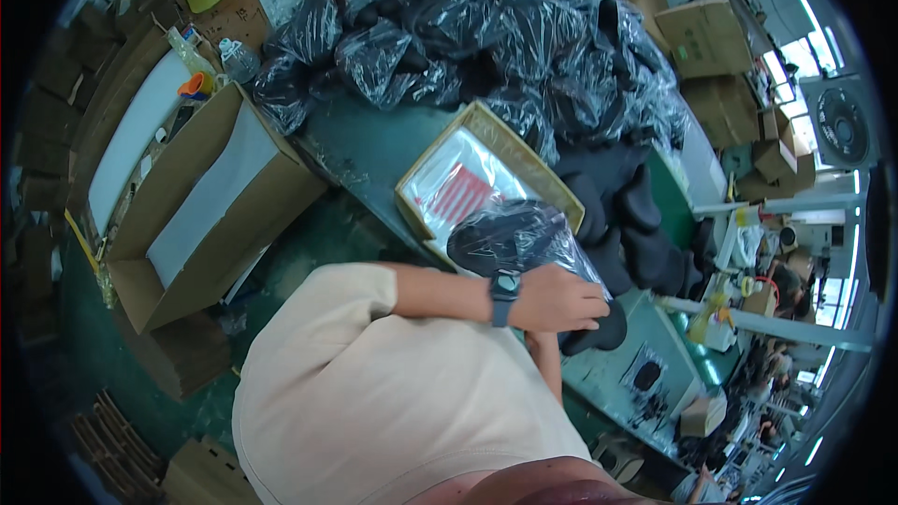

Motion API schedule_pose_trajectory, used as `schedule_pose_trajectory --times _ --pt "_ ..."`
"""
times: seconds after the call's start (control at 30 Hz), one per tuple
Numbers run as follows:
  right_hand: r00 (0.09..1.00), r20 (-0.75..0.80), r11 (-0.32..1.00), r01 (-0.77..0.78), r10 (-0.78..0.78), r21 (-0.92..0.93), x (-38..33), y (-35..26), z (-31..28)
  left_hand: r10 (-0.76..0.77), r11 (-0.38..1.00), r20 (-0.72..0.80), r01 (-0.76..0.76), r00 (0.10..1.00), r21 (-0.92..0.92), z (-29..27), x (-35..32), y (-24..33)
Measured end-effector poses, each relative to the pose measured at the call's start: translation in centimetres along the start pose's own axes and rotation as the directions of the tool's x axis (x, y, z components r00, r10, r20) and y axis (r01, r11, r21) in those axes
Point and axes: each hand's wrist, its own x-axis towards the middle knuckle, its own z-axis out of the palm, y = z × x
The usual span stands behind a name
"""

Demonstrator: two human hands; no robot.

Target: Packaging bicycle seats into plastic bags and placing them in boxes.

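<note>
My left hand (566, 297), with a dark watch on its wrist, reaches across in front of me. Its fingers are curled together at the edge of a clear plastic bag (582, 257). Inside the bag is a black padded piece (505, 236), seemingly a cushion, which overlaps the near corner of an open cardboard box (572, 215). Another dark rounded pad (603, 332) shows just beyond my fingertips. Of my right arm only the forearm (545, 360) appears; the left hand covers the right hand and whatever it holds. A clear wrapper with red print (458, 189) lies in the box.
Many bagged black pads (486, 28) are heaped along the far side of the green table (360, 145). Unbagged black pads (645, 234) lie right of the box. A large open carton (206, 196) stands at left. Stacked cartons (711, 47) and metal rails (795, 325) are at right.
</note>
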Motion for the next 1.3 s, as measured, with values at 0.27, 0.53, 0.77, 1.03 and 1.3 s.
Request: schedule_pose_trajectory --times 0.27,0.53,0.77,1.03,1.3 --pt "0.922 -0.275 0.958 -0.288 0.274 -0.010 2.3 5.3 -0.3 -0.794 0.541 -0.092 0.630 0.600 -0.558 -1.9 -10.9 -7.2" --pt "0.937 0.330 0.979 -0.044 0.110 -0.201 2.8 -8.5 -4.0 -0.882 0.153 0.062 0.408 0.468 -0.900 -13.4 0.9 -15.4" --pt "0.941 0.303 0.966 -0.078 0.154 -0.248 3.8 -6.1 -6.7 -0.894 0.322 -0.314 -0.030 0.319 -0.946 -30.9 21.7 -33.6" --pt "0.897 0.004 0.897 -0.441 0.442 -0.035 -1.7 7.8 -14.3 -0.628 0.691 0.020 0.570 0.778 -0.444 1.8 7.3 -29.0" --pt "0.786 -0.257 0.681 -0.617 0.562 -0.394 1.3 19.3 -29.1 -0.663 0.730 0.622 0.545 0.417 0.413 20.6 -10.1 -25.9"
